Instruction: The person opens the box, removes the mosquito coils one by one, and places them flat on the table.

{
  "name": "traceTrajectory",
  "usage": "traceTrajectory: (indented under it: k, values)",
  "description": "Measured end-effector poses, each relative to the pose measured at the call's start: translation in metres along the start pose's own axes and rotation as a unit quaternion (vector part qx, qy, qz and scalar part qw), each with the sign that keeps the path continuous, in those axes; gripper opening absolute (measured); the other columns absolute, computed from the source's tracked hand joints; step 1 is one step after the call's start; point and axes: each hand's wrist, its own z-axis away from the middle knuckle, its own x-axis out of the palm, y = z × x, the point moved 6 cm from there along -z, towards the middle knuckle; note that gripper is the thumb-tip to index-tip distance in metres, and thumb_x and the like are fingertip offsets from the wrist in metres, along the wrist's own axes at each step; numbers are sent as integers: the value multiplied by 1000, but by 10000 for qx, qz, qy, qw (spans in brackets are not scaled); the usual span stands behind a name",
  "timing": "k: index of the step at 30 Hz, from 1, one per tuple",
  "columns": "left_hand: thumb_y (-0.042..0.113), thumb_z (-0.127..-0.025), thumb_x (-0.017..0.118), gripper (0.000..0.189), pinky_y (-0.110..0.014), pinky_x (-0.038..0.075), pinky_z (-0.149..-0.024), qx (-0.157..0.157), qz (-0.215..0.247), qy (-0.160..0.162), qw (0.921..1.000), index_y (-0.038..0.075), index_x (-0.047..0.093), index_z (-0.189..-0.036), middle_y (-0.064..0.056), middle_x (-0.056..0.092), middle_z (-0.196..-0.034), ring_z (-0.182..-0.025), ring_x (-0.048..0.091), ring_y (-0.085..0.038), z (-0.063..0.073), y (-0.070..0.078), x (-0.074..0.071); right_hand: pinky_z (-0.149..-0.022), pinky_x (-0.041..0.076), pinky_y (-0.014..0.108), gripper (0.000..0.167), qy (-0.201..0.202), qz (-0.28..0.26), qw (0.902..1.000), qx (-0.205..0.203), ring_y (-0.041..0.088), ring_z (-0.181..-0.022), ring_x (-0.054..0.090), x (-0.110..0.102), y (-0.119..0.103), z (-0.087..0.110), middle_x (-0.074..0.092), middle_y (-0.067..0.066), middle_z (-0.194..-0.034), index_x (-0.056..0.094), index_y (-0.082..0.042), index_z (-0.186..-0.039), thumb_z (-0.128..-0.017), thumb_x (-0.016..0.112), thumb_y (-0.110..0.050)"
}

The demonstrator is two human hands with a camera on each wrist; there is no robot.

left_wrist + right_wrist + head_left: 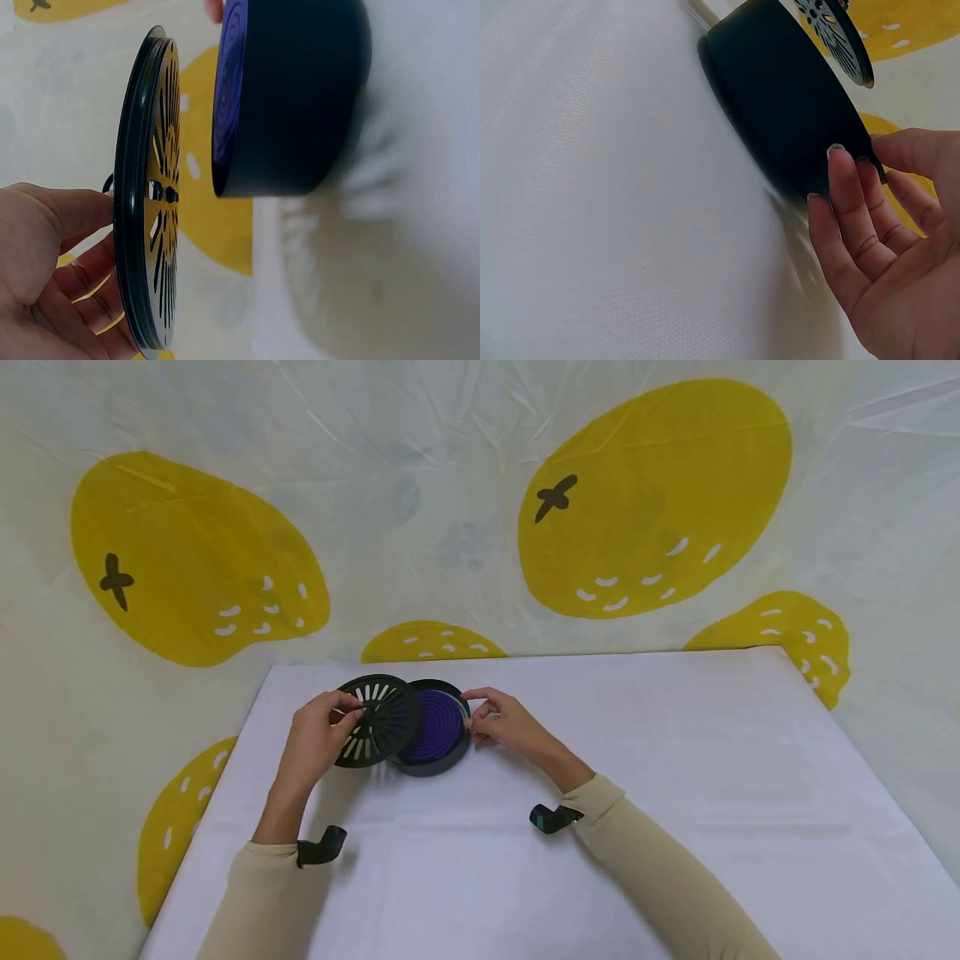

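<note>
Facing a white-covered table point(675, 777), you have a round black tin point(427, 769) near its far edge, the lid off.
Your right hand point(506, 722) holds the tin by its right side, with digits at the rim and against the outer wall. Your left hand point(311, 731) holds the slotted black lid point(393, 718) above and to the left of the tin, apart from it, in a narrow pinch. Inside the tin lies a purple spiral coil point(441, 722); your pinch is on the lid's small central handle point(107, 182).

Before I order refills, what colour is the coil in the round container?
Bluish purple; the head view shows the coil best.
</note>
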Motion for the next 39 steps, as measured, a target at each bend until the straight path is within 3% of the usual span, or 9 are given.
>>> traceTrajectory:
  k: [12,20,27,39]
  values:
    - [9,-98,67,13,-52,61,-85,-360,-118,221,9990,2,69,-108,-17,68,-106,-93,67,-33,7,-27,-14,-88,60,52,49,-80,-101,9999,15,40,-90,68,0,3,-1,66,18,-101,52,-11,-143,-96,67,-9]
    - [10,-98,67,13,-54,59,-88,-554,-228,374,9975,2,69,-109,-18,68,-108,-95,66,-34,11,-42,-25,-85,62,45,48,-100,-61,9999,51,38,-89,69,0,2,-1,66,19,-103,53,-14,-142,-96,67,-10]
    - [10,-100,64,16,-53,56,-94,-665,-248,313,9970,1,67,-112,-18,67,-109,-99,64,-34,12,-57,-28,-82,63,41,47,-15,-40,9999,133,32,-85,69,0,4,-1,66,12,-97,53,-15,-140,-96,67,-9]
    - [10,-100,64,17,-55,54,-96,-795,-260,98,9964,0,67,-114,-20,67,-111,-103,62,-35,19,-84,-28,-87,62,48,48,-107,-61,9998,141,40,-91,69,1,4,-2,65,14,-99,52,-13,-142,-97,67,-10]
